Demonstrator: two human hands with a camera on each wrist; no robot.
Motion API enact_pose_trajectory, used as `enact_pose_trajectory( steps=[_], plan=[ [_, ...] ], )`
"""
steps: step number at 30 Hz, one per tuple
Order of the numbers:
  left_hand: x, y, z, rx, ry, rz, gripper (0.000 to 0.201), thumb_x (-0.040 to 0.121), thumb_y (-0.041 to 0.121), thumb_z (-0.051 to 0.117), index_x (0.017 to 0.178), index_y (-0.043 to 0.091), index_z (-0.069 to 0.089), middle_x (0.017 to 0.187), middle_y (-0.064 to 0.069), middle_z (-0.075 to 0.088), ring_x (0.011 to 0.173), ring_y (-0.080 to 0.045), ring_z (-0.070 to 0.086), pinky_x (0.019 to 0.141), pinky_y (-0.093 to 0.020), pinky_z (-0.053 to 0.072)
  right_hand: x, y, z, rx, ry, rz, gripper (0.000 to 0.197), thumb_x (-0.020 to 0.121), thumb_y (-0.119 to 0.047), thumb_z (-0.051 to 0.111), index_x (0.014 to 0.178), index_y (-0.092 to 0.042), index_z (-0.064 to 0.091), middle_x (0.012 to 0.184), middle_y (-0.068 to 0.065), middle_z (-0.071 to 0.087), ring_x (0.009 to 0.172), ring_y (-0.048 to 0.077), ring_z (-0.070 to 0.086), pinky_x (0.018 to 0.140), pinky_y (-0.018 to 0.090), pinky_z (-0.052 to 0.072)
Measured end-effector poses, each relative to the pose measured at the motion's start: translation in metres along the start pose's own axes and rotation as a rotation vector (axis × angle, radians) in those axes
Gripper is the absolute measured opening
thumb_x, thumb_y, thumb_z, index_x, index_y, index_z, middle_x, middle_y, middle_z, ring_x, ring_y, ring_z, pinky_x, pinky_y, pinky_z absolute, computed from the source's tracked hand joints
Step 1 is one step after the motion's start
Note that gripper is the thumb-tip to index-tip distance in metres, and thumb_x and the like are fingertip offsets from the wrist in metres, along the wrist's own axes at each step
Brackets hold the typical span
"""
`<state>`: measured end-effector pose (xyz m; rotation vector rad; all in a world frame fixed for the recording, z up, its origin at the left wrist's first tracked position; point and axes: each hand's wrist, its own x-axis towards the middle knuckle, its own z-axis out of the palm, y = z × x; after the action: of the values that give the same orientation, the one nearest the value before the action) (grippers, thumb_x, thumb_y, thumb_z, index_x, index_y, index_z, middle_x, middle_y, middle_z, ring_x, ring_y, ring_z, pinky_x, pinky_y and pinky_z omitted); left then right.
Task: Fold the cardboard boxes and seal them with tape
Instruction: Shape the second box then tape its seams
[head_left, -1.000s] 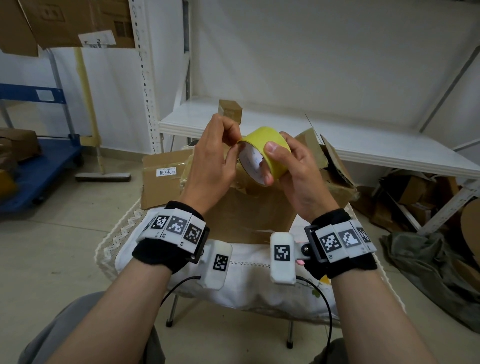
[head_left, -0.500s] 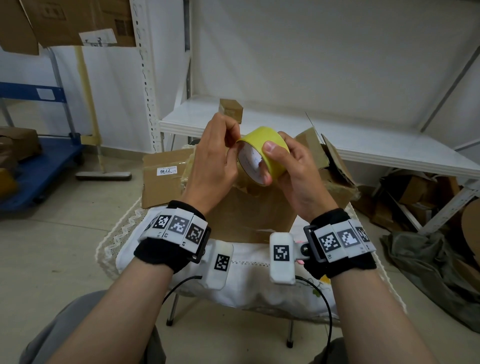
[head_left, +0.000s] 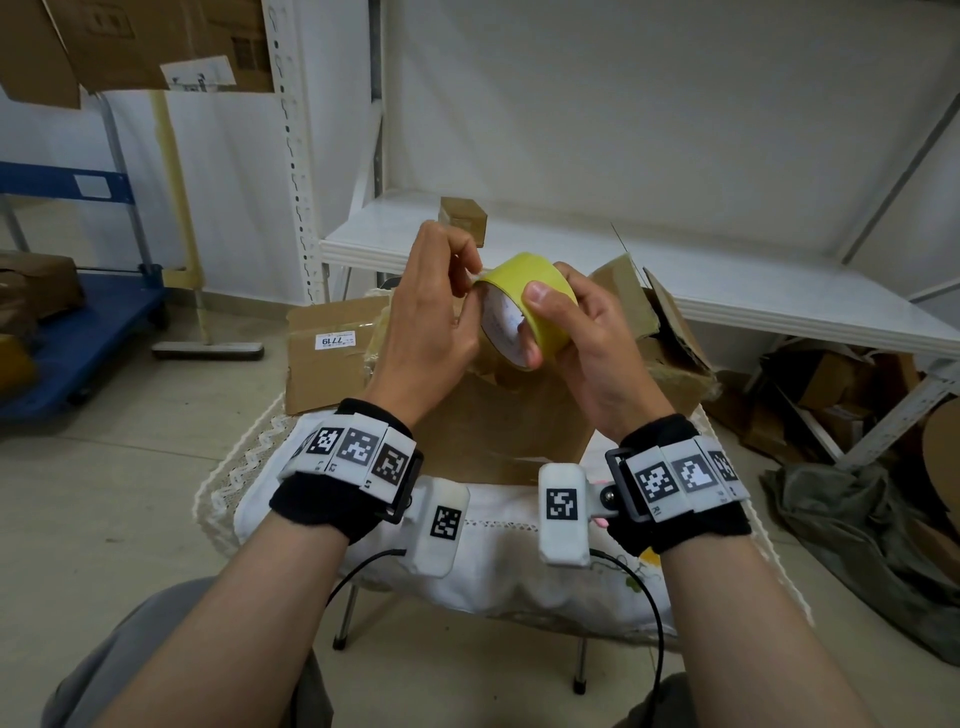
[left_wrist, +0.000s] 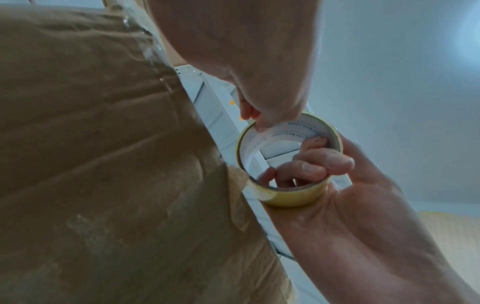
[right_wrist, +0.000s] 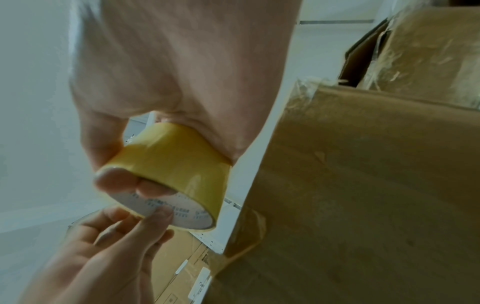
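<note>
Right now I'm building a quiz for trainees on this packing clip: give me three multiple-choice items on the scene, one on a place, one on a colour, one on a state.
1. Where is the small cardboard box?
A. on the white shelf
B. on the blue cart
C. in the person's lap

2. What colour is the tape roll?
A. red
B. yellow
C. black

3. What is the right hand doing?
A. resting flat on the table
B. hanging idle
C. gripping the tape roll

Answers: 1 A, the box stands on the shelf behind the hands. 2 B, its outer face is yellow in the head and wrist views. 3 C, the thumb lies on the roll's outside and fingers curl through its core, while the left hand pinches at the roll's edge.
</note>
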<state>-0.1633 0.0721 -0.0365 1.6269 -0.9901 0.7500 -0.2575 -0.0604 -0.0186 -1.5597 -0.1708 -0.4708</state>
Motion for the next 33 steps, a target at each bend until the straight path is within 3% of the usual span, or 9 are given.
enact_pose_trajectory(
  steps=[6, 16, 23, 33],
  plan=[
    [0.0007, -0.0008, -0.002, -0.027, 0.005, -0.029, 0.024, 0.085, -0.006, 0.064, 0.102, 0.002, 0.05, 0.091, -0.008, 0.054, 0.08, -0.015, 0.051, 0.073, -0.026, 0.048, 0.0, 0.0016, 0.0, -0.019, 0.003, 0.005, 0.01, 0.1, -0.015, 0.057, 0.106, -0.01, 0.063, 0.085, 0.003, 0.058, 0.065, 0.008, 0.056, 0.065, 0.025, 0.047],
    [0.0007, 0.0023, -0.0009, -0.022, 0.08, -0.018, 0.024, 0.08, -0.011, 0.062, 0.099, 0.0, 0.051, 0.091, -0.011, 0.056, 0.081, -0.02, 0.054, 0.074, -0.031, 0.05, -0.0001, -0.0002, 0.0027, 0.014, -0.005, 0.002, 0.008, 0.101, -0.013, 0.055, 0.104, -0.011, 0.062, 0.072, -0.004, 0.06, 0.059, 0.01, 0.054, 0.067, 0.028, 0.047],
    [0.0003, 0.005, -0.0016, -0.008, 0.1, -0.016, 0.024, 0.077, -0.011, 0.062, 0.096, 0.001, 0.053, 0.087, -0.011, 0.056, 0.077, -0.02, 0.053, 0.071, -0.026, 0.048, 0.0004, 0.0023, 0.0024, 0.01, -0.015, -0.002, 0.011, 0.1, -0.015, 0.057, 0.108, -0.008, 0.061, 0.077, -0.002, 0.06, 0.059, 0.011, 0.055, 0.068, 0.029, 0.047],
    [0.0009, 0.0034, -0.0011, -0.018, 0.117, -0.024, 0.025, 0.078, -0.011, 0.063, 0.097, 0.001, 0.052, 0.086, -0.011, 0.056, 0.077, -0.019, 0.054, 0.072, -0.028, 0.05, 0.0006, 0.0033, 0.0038, 0.008, -0.001, 0.013, 0.013, 0.096, -0.02, 0.059, 0.107, -0.013, 0.063, 0.083, -0.002, 0.062, 0.065, 0.008, 0.058, 0.07, 0.03, 0.047]
  ],
)
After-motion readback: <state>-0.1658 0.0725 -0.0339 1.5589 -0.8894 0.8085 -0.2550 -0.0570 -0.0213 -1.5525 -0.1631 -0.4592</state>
